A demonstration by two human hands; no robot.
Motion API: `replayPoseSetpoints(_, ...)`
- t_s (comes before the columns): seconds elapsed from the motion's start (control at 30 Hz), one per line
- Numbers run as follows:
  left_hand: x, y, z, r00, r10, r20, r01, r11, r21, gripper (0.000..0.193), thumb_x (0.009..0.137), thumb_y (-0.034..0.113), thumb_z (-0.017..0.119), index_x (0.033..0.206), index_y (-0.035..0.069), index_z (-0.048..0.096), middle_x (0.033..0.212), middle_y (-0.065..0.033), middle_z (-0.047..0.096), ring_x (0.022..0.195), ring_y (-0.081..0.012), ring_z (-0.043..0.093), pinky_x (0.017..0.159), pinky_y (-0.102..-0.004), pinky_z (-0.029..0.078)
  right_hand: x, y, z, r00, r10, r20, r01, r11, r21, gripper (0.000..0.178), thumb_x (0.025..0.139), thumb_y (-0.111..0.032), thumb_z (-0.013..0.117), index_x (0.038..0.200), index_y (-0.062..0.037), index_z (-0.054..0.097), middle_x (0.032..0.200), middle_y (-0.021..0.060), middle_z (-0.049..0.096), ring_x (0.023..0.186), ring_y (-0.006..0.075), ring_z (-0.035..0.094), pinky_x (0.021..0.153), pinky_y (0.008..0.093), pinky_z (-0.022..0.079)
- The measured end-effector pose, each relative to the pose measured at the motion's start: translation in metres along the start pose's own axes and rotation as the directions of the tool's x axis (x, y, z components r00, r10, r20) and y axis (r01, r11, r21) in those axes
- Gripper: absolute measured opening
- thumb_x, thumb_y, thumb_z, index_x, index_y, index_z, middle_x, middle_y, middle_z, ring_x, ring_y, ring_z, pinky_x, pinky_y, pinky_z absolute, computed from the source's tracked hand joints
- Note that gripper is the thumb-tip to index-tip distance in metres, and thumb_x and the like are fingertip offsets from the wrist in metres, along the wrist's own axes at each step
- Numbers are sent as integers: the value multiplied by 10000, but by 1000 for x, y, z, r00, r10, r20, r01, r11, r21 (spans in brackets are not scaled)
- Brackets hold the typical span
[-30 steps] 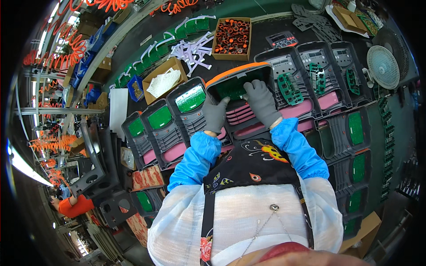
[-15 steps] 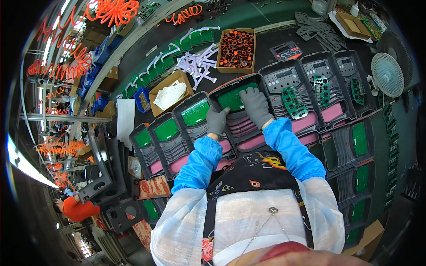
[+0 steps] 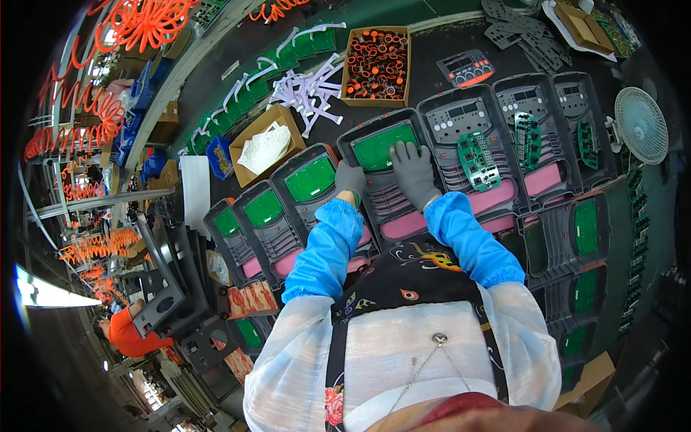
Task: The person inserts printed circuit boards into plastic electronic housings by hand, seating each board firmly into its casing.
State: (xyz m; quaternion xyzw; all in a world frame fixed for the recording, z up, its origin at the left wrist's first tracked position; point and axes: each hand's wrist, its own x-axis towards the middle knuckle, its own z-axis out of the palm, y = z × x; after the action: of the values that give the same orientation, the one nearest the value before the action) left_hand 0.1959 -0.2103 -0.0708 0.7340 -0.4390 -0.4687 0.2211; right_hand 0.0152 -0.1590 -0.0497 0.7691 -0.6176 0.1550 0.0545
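In front of me a dark grey plastic housing (image 3: 389, 196) lies with its hollow side up, a green circuit board (image 3: 380, 149) in its upper recess. My left hand (image 3: 350, 180), in a grey glove, is closed around the housing's left edge beside the board. My right hand (image 3: 414, 173), gloved too, rests with fingers extended on the board's lower right corner and the housing's right side. Left of it stand similar housings with green boards, such as the neighbouring one (image 3: 310, 178). To the right, a populated circuit board (image 3: 479, 161) lies across another housing.
Beyond the housings are a box of orange-and-black parts (image 3: 376, 68), white strips (image 3: 306, 93) and a box of white pieces (image 3: 265, 150). A fan (image 3: 640, 125) stands at the right. More housings (image 3: 586, 227) line the right side. A person in orange (image 3: 133, 333) is at far left.
My right hand has slid down and flattened from its curled position over the board, exposing more of it. My left hand stays at the housing's edge. The view has shifted slightly.
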Motion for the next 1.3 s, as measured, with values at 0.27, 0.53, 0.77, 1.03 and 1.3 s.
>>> replayPoseSetpoints(0.27,-31,29,7,969,126,-214,-31,916,400,620,771,41,554,1344,-24,327,1091,-291,602,972,-464,606,860,-476,483,-12,4,22,995,-91,28,93,990,-109,510,824,-146,507,1321,-45,455,1327,127,454,1160,274,449,944,444,349)
replayPoseSetpoints(0.53,-101,66,5,658,733,-173,-610,653,448,663,785,50,615,1378,3,321,1316,-234,454,1211,-394,455,997,-432,398,-13,7,3,995,-79,62,83,995,-63,458,857,-180,499,1300,-64,474,1349,114,453,1212,273,433,977,474,336)
replayPoseSetpoints(0.77,-138,27,-11,706,708,-27,-666,676,317,549,793,77,630,1306,30,441,1287,-195,504,1188,-370,484,992,-418,409,-48,72,-56,905,377,-198,-390,920,-30,478,772,-280,642,1210,-136,520,1212,90,515,1129,281,479,974,447,347)
replayPoseSetpoints(1.03,-163,25,4,589,787,184,-803,546,239,440,795,115,649,1219,85,535,1231,-147,560,1111,-341,552,914,-402,466,-60,103,-56,624,743,241,-738,662,-131,887,648,-440,799,1364,-149,364,1221,176,503,1118,339,511,892,464,415)
replayPoseSetpoints(1.3,-164,37,40,627,699,345,-671,709,-218,476,862,173,630,1295,49,474,1269,-182,545,1134,-321,560,922,-378,459,-80,95,-74,653,748,118,-729,579,364,1052,607,-375,836,1431,-79,254,1260,250,477,1163,395,499,969,438,424)
